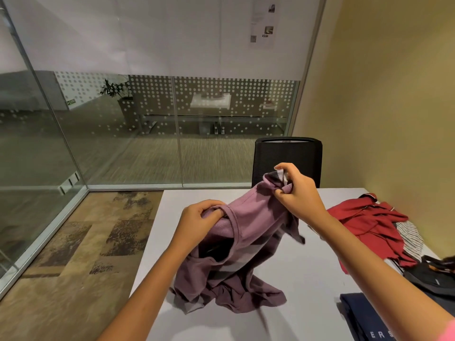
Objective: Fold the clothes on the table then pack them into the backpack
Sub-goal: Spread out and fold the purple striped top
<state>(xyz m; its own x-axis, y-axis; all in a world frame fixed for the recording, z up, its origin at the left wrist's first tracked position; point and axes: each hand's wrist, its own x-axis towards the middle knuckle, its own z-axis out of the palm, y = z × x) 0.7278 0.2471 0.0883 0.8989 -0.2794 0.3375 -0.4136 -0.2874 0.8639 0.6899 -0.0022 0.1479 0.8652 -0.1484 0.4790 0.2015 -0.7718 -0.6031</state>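
Pale grey tabletop [307, 279] carries the crumpled mauve knit shirt with grey stripes [246, 232], lower half heaped on the surface, upper half lifted. Left hand [197, 222] grips one shoulder low; right hand [299, 193] pinches the other higher, fingers [280, 191] clamped on cloth. Shirt's long axis hangs down toward the person; backpack not identifiable.

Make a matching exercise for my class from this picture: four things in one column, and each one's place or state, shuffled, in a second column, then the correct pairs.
Things
1. mauve shirt
2. red garment
3. navy garment
4. black chair

Places or states
A. folded flat at the near right edge of the table
B. behind the table's far edge
C. held up by the left hand and right hand
D. in a loose heap on the right of the table

Pairs: 1-C, 2-D, 3-A, 4-B
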